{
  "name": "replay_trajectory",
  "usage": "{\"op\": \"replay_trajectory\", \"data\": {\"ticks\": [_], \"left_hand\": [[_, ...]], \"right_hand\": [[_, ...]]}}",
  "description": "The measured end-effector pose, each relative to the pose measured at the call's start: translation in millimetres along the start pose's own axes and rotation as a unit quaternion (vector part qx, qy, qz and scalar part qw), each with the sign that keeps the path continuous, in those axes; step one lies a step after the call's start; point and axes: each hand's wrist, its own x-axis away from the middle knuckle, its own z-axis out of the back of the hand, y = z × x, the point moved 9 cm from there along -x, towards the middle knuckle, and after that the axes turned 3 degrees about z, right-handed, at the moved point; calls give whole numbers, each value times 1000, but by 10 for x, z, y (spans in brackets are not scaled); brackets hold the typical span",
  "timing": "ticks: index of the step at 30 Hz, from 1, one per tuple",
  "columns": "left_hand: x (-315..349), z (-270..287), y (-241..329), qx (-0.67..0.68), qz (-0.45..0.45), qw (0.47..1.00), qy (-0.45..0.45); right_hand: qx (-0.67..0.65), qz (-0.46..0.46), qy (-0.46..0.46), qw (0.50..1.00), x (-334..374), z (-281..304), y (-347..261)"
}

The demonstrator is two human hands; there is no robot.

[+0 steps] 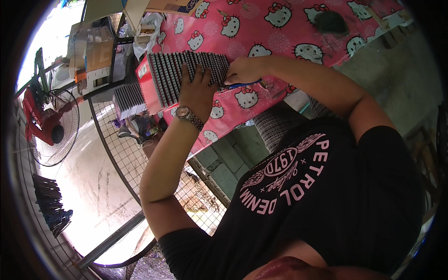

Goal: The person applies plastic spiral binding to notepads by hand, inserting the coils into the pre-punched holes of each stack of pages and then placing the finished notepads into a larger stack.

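Observation:
A long row of spiral-bound notebooks (pixel 163 77) lies on the pink patterned tablecloth, dark coil bindings facing up and a red cover showing at its left end. My left hand (pixel 197 91), with a watch on the wrist, rests on the coils with its fingers stretched out and apart. At the right end of the row my right hand (pixel 242 72) is closed, its fingertips close to the last coils. A slim blue-handled tool (pixel 247 84) runs out from under that hand; its working end is hidden, so its exact kind does not show.
Another stack of bound notebooks (pixel 129 99) stands beyond the table's left edge. A red fan (pixel 51 128) is at the far left, near a wire mesh panel (pixel 123 154). Cardboard boxes (pixel 99 44) stand at the back left. A dark round item (pixel 331 23) lies on the tablecloth (pixel 289 35).

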Motion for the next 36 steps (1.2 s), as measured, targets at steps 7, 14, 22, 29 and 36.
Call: {"op": "replay_trajectory", "data": {"ticks": [7,14,22,29,36], "left_hand": [[3,-23,-20,0,2,1000,-15],[-7,-22,-26,6,3,1000,-18],[-17,-21,0,-2,7,1000,-18],[-18,-75,9,-3,4,1000,-7],[-33,-36,25,-5,8,1000,-29]], "right_hand": [[147,115,134,973,140,-80,-103],[321,221,287,875,374,-154,-235],[-3,64,176,982,122,-187,176],[197,177,266,927,227,-117,-14],[12,70,103,992,8,-149,166]]}}
